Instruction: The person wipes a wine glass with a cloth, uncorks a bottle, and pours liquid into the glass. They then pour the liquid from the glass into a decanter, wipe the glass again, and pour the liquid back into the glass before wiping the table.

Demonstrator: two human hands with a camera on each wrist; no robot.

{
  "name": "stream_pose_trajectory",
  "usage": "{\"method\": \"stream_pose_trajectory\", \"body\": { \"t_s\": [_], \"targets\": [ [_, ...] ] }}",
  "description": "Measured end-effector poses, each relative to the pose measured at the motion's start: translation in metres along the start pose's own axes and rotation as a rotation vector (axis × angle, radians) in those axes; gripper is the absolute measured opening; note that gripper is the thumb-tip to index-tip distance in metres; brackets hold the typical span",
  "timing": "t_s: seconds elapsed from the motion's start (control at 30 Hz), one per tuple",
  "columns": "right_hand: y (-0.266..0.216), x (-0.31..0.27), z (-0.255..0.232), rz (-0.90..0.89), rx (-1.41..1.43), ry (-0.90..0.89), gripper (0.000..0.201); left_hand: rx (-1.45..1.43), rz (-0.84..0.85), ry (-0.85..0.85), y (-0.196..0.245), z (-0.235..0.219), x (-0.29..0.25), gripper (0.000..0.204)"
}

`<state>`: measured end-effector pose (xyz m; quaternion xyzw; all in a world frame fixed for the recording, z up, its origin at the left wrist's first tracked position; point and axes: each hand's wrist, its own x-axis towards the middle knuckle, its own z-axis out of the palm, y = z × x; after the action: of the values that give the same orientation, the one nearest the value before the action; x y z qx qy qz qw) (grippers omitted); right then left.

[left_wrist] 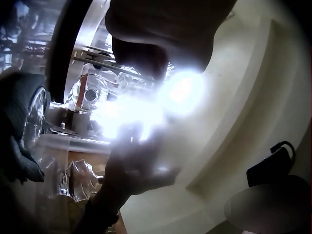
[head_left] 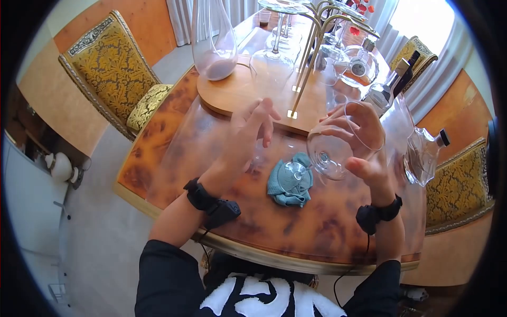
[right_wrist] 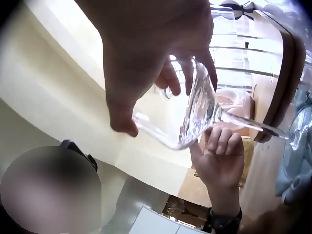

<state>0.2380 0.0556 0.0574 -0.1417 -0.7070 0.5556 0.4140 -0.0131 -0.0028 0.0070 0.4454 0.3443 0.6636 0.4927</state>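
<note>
My right hand [head_left: 364, 137] holds the bowl of a clear wine glass [head_left: 330, 158], fingers on the far side and thumb near the rim. The glass tilts, its foot lying on a crumpled teal cloth [head_left: 289, 198]. In the right wrist view the stem of the glass [right_wrist: 248, 124] runs from the bowl to the cloth. To the left, my left hand [head_left: 245, 132] is raised with its fingers loosely bent and holds nothing; the right wrist view shows this hand [right_wrist: 219, 158] beyond the bowl. Glare hides part of my right hand [left_wrist: 129, 168] in the left wrist view.
A round-edged wooden board [head_left: 214, 95] bears a tall decanter [head_left: 219, 66] and a brass rack [head_left: 305, 79] with upside-down glasses. Bottles [head_left: 383, 95] stand at the back right, and a faceted decanter [head_left: 421, 158] is near the right edge. A patterned chair [head_left: 108, 68] is at the left.
</note>
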Motion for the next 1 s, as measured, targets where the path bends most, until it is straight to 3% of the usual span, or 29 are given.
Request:
{"method": "stream_pose_trajectory", "body": {
  "t_s": [0.23, 0.53, 0.6, 0.63, 0.7, 0.73, 0.77, 0.83, 0.87, 0.9, 0.97, 1.0],
  "targets": [
    [0.001, 0.007, -0.013, 0.018, 0.173, -0.154, 0.097, 0.037, -0.043, -0.031, 0.002, 0.007, -0.003, 0.042],
    [-0.017, 0.004, -0.009, 0.083, 0.127, -0.106, 0.095, 0.191, -0.083, -0.108, 0.0, 0.004, 0.0, 0.039],
    [-0.021, 0.002, -0.016, 0.071, 0.095, -0.102, 0.093, 0.65, -0.092, -0.242, 0.0, 0.005, -0.002, 0.043],
    [-0.024, 0.002, -0.018, 0.064, 0.066, -0.102, 0.092, 0.652, -0.09, -0.245, -0.001, 0.004, -0.004, 0.043],
    [-0.032, 0.005, -0.028, 0.007, -0.003, -0.028, 0.091, 1.113, -0.017, -0.437, -0.005, 0.002, -0.011, 0.055],
    [-0.034, 0.004, -0.035, -0.029, -0.024, 0.014, 0.089, 1.25, -0.127, -0.544, 0.002, 0.005, -0.013, 0.061],
    [-0.035, 0.004, -0.04, -0.069, -0.048, 0.056, 0.087, 1.249, -0.115, -0.549, -0.001, 0.005, -0.014, 0.061],
    [-0.038, 0.004, -0.05, -0.089, -0.09, 0.111, 0.085, 1.393, -0.115, -0.734, -0.007, 0.005, -0.012, 0.062],
    [-0.038, 0.003, -0.054, -0.098, -0.12, 0.159, 0.082, 1.299, -0.112, -0.728, -0.009, 0.007, -0.01, 0.047],
    [-0.037, 0.002, -0.055, -0.102, -0.128, 0.167, 0.082, 1.298, -0.102, -0.736, -0.008, 0.007, -0.009, 0.047],
    [-0.03, -0.001, -0.053, -0.047, -0.083, 0.276, 0.078, 0.79, -0.064, -0.459, -0.005, 0.005, -0.007, 0.031],
    [-0.024, -0.002, -0.052, -0.031, -0.096, 0.284, 0.073, 0.611, -0.178, -0.363, -0.002, 0.004, -0.005, 0.022]
  ]
}}
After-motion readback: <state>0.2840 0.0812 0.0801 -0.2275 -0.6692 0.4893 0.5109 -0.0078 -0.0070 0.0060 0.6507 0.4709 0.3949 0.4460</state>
